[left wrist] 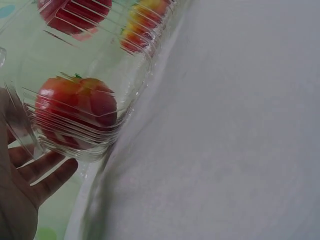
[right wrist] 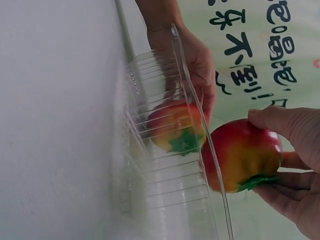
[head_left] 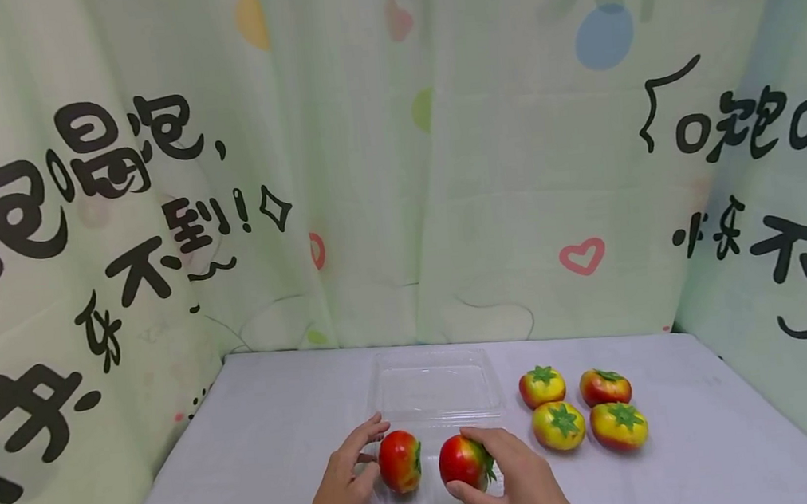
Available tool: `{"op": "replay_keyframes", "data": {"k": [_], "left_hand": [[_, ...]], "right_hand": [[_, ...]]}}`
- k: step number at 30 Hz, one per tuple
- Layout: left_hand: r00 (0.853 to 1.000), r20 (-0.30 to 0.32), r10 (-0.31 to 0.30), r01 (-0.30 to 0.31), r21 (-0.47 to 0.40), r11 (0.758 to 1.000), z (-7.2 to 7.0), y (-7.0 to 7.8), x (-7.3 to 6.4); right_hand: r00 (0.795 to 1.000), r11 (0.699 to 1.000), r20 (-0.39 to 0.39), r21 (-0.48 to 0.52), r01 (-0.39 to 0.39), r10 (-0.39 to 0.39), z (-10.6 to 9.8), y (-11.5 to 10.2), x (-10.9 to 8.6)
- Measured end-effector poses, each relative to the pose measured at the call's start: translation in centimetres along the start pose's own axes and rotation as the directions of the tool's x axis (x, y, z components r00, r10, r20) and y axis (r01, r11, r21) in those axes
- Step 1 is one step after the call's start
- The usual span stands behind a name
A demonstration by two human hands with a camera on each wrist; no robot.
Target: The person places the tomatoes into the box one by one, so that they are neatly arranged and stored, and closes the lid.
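Observation:
A clear plastic clamshell box (right wrist: 186,200) stands in front of me with its lid (head_left: 433,389) folded back. One red-and-yellow persimmon (head_left: 399,462) with a green calyx lies on its side in the left part of the box. My left hand (head_left: 347,477) is beside that persimmon at the box's left wall, fingers spread and loosely bent, and in the left wrist view they stay outside the plastic. Between thumb and fingers my right hand (head_left: 517,478) holds a second persimmon (right wrist: 245,155). In the right wrist view it is at the box's rim, its calyx turned toward the palm.
Several more persimmons (head_left: 559,426) stand grouped on the white tabletop (head_left: 700,434), right of the box. A pale green printed curtain (head_left: 514,194) hangs behind the table and along both sides.

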State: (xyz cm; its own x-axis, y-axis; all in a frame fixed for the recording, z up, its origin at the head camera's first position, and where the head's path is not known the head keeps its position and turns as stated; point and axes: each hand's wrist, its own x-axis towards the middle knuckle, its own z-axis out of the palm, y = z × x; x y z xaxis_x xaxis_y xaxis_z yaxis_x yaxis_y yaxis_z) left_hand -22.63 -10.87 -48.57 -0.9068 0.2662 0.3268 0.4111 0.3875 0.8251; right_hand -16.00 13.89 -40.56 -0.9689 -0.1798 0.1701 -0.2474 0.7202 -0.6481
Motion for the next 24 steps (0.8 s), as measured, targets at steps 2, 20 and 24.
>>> {"op": "replay_keyframes", "data": {"k": [2, 20, 24], "left_hand": [[1.000, -0.006, -0.007, 0.008, 0.008, 1.000, 0.0, 0.1, 0.0], [0.998, -0.056, 0.031, -0.028, 0.056, 0.998, 0.0, -0.1, -0.3], [0.997, -0.061, 0.053, -0.050, 0.038, 0.998, 0.1, -0.4, -0.3]], "right_hand": [[1.000, 1.000, 0.023, 0.014, 0.008, -0.009, 0.3, 0.0, 0.1], [0.981, 0.994, 0.180, 0.092, 0.059, -0.075, 4.1, -1.3, 0.8], [0.977, 0.992, 0.195, 0.112, 0.059, -0.080, 4.8, -1.4, 0.9]]}}
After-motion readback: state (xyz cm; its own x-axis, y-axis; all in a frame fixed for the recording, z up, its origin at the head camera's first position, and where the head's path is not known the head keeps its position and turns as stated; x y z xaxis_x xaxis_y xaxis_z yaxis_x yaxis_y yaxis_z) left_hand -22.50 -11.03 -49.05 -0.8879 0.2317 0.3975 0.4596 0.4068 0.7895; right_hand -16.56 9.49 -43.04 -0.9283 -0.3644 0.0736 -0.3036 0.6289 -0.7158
